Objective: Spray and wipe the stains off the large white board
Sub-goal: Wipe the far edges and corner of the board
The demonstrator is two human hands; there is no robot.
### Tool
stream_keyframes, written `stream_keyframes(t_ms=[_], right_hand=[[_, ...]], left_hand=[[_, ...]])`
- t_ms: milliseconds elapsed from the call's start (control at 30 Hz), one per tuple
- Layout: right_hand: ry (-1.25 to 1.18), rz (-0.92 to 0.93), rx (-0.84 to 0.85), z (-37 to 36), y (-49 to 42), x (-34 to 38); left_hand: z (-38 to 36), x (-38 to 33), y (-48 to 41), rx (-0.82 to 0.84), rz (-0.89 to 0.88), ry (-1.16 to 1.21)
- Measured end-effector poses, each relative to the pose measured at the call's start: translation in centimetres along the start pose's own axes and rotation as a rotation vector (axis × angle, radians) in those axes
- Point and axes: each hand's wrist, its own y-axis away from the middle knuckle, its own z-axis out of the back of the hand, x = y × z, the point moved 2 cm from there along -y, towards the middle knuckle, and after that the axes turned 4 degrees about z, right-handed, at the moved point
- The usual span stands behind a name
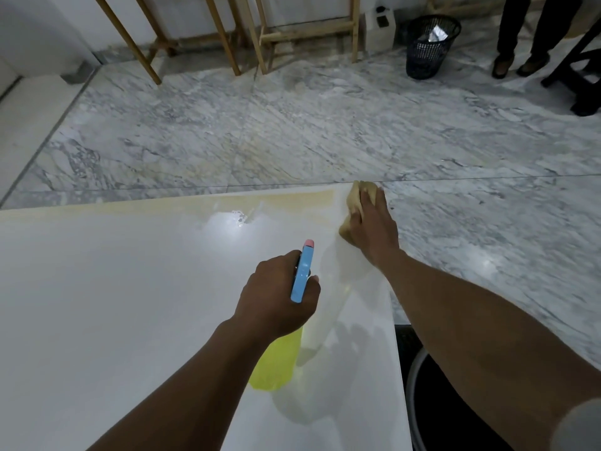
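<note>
While wiping, grips spray bottle [276, 362] in left hand [279, 288], fingers clamped round its neck, near white board's [130, 304] right edge. Presses cloth [354, 196] with right hand [370, 222], fingers curled over it, at far right corner. Risks slipping off corner; may smear yellow stain [276, 200] along far edge.

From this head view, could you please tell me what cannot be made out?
Head view only:
- Spray bottle: trigger hidden by the left hand.
- Cloth: mostly under the right hand.
- White board: near and left sides cut off by frame.
- Bin: contents too small.
- Standing person: cut off above legs.
</note>
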Motion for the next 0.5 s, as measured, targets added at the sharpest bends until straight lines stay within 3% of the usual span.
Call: stream_keyframes(t_ms=[500], right_hand=[[-0.086,-0.038,0.056,-0.6,27.1,-3.0]], left_hand=[[-2.0,0.2,14.3,0.018,-0.063,-0.054]])
